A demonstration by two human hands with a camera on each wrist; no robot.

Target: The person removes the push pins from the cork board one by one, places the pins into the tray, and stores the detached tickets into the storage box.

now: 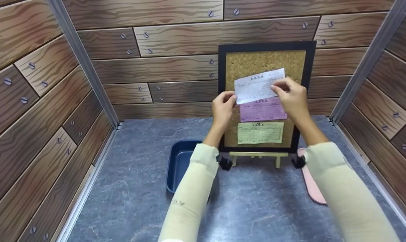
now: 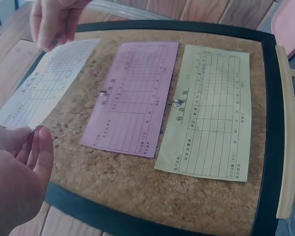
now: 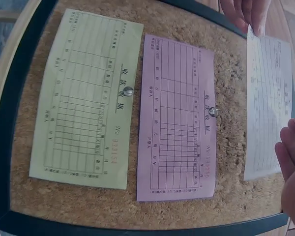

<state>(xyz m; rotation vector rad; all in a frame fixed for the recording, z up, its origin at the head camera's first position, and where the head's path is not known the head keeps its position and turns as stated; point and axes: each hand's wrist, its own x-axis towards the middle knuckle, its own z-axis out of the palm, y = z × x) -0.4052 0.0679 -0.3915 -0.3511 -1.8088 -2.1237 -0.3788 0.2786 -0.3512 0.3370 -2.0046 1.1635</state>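
Note:
A white receipt slip (image 1: 256, 85) is held tilted over the upper part of a framed cork board (image 1: 267, 60). My left hand (image 1: 223, 106) pinches the slip's lower left corner, as the left wrist view also shows. At the slip's right part, thumb and forefinger of my right hand (image 1: 293, 97) come together over the paper; what lies between those fingertips is hidden. Just below, a purple receipt (image 3: 177, 118) and a green receipt (image 2: 206, 118) lie on the cork, each with a silver pushpin (image 3: 128, 91) near its top edge.
The board leans on a small wooden easel (image 1: 258, 154). A dark blue tray (image 1: 171, 168) stands left of it, partly behind my left sleeve. Beyond my right sleeve lies a pink tray (image 1: 314, 186). Wood-patterned walls (image 1: 176, 43) enclose the grey marbled table (image 1: 132, 195).

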